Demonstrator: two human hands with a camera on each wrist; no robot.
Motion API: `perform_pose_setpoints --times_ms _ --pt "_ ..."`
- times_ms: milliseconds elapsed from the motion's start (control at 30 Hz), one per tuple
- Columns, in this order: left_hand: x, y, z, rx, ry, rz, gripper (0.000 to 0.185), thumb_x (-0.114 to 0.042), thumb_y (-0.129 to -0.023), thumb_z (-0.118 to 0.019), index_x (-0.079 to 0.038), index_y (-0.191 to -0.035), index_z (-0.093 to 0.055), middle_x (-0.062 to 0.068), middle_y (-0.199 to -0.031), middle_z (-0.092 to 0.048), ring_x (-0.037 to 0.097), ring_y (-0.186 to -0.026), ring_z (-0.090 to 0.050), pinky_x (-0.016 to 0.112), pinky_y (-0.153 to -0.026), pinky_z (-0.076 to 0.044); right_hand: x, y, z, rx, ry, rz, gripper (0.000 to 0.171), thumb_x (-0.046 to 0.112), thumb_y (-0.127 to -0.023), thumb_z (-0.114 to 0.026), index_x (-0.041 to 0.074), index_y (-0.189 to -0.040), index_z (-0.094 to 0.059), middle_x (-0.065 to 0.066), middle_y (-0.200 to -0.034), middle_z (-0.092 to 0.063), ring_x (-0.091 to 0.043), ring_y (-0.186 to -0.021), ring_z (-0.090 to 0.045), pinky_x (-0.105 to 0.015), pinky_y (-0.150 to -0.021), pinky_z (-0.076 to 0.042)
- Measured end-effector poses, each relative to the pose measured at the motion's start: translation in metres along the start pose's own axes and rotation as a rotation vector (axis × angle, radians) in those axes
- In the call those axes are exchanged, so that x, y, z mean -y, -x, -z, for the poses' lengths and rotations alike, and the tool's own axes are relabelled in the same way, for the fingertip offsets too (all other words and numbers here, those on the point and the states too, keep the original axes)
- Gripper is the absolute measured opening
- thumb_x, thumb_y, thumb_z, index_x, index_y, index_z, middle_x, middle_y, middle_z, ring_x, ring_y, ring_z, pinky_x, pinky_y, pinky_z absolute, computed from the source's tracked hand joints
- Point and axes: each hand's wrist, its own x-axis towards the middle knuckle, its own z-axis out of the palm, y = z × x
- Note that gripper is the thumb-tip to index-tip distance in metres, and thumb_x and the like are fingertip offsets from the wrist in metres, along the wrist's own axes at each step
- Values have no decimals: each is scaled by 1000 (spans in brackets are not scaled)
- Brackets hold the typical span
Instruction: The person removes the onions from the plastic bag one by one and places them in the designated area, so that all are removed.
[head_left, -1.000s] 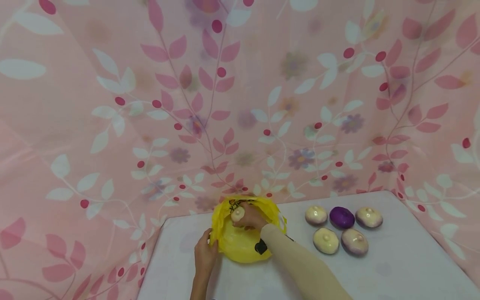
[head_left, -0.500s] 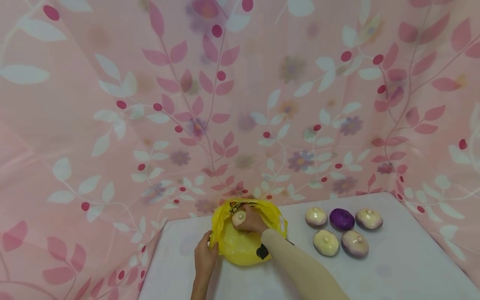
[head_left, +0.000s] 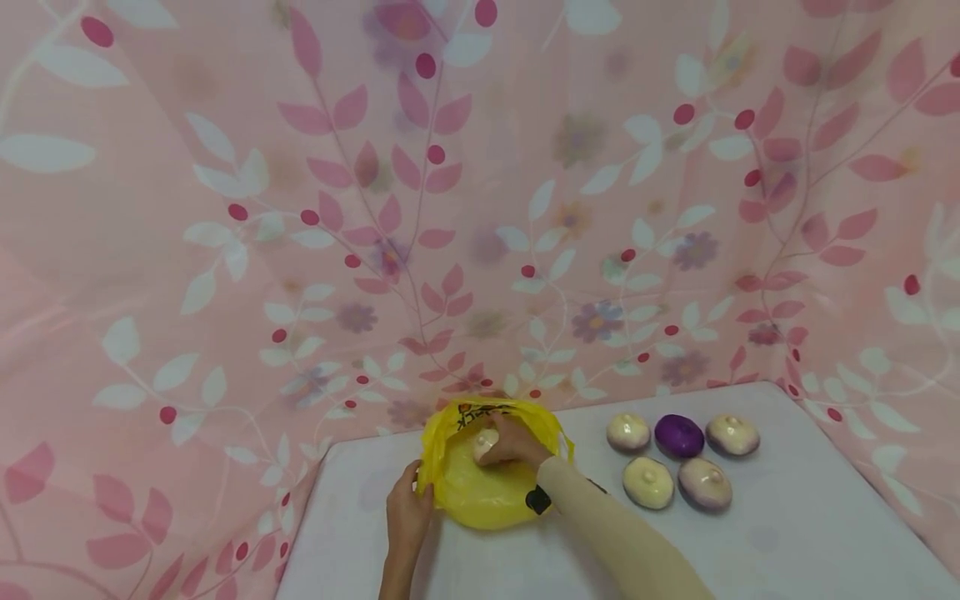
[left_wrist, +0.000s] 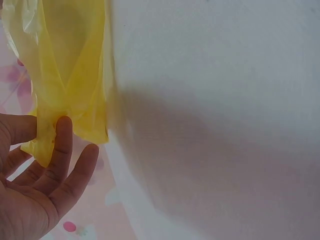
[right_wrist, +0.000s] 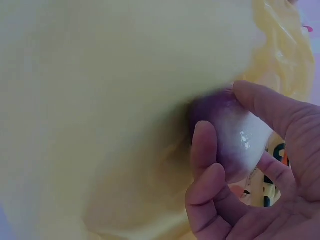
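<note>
Holding the yellow bag (head_left: pixel 480 479) open on the white table (head_left: pixel 787 533): the left hand (head_left: pixel 408 517) pinches the bag's near-left rim, and the right hand (head_left: pixel 513 446) is inside the mouth with a pale, purple-tinged onion (head_left: pixel 483 442) in its fingers. Five more onions (head_left: pixel 671 462) sit in a cluster to the right, well apart from the bag. A pink floral curtain (head_left: pixel 300 208) hangs behind.

Left wrist view: the thumb and forefinger (left_wrist: pixel 60 145) clamp a fold of the yellow film (left_wrist: pixel 65 75); the other fingers are loose. It's a thin pinch, right at the table edge.

Right wrist view: the fingers (right_wrist: pixel 205 150) and thumb curl round the onion (right_wrist: pixel 235 135), which is pressed against the bag's inner wall, not yet resting on the bottom.

Risks, as I judge them: the film is slippery and limp, so if the left pinch slips the mouth collapses onto the right hand. The glossy onion skin could slide out of a light grip. The bag sits near the table's left edge, so a sideways tug could drag it off.
</note>
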Motion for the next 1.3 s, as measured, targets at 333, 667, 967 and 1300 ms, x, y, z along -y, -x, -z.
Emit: perform_pose_setpoints --times_ms 333,667,967,1300 --pt "3 -1 -3 7 0 16 43 6 -80 -75 1 -122 -63 19 -108 -69 37 -96 -65 52 -86 -52 -2 -2 17 -8 125 8 66 27 -72 -88 13 -127 -55 -4 -95 -61 -21 -68 -61 -32 -59 -53" --pt "3 0 -1 -2 13 14 43 5 -80 -75 1 -122 -64 18 -109 -69 35 -96 -65 52 -86 -52 12 15 36 41 149 45 69 29 -76 -85 13 -133 -49 -7 -99 -60 -30 -73 -66 -45 -68 -57" --pt "2 1 1 32 -11 64 44 5 -81 -74 1 -123 -63 20 -109 -68 37 -98 -65 52 -87 -51 15 31 55 75 61 90 70 32 -77 -84 19 -136 -50 -8 -104 -60 -28 -73 -64 -40 -65 -56" --pt "1 1 0 33 -17 68 44 5 -81 -75 1 -123 -63 20 -109 -68 37 -98 -65 52 -87 -51 8 50 77 57 53 110 68 29 -78 -84 16 -135 -50 -11 -101 -60 -30 -72 -64 -55 -70 -55"
